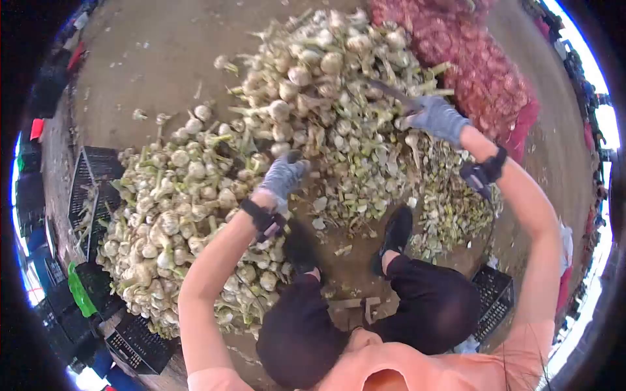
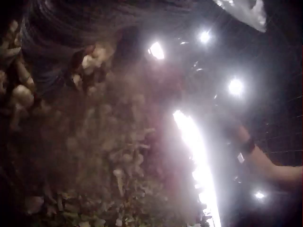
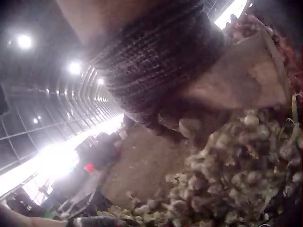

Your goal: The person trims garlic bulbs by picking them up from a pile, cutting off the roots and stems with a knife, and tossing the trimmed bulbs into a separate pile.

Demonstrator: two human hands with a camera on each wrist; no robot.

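My right hand, in a grey knit glove, grips a knife whose dark blade points up and left over the garlic pile. In the right wrist view its broad flat blade shows beside the glove. My left hand, gloved too with dark fingertips, hovers low at the near edge of the pile of garlic bulbs. In the left wrist view the glove lies close to a few bulbs; I cannot tell whether its fingers hold one. Cut stems and trimmings lie between the hands.
A second heap of garlic with stems spreads at the left. Red mesh sacks of bulbs stand at the upper right. Black plastic crates line the left side, and another crate sits by the right knee. Two dark shoes rest near the trimmings.
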